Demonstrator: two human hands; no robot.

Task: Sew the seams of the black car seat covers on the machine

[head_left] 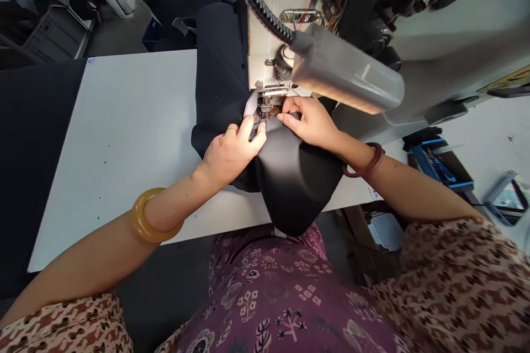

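Observation:
A sewing machine's presser foot [266,109] stands over the seam area of a black, smooth, leather-like piece [285,171], which hangs over the table's front edge. Left of the foot, my left hand [234,146] pinches the edge of this piece, thumb and forefinger close to the needle. On the other side, my right hand [308,121] grips the same piece with thumb and fingertips, just right of the foot. Dark navy fabric [219,60] lies behind and left of my left hand. A pale strip [250,106] shows beside the foot. The needle tip is too small to make out.
A lamp [348,69] on a ribbed flexible neck hangs low over my right hand. The machine's body fills the upper right. The white tabletop [124,138] extends left. A blue-edged tray [443,162] with tools sits at right, and a box with a white container [386,230] is below.

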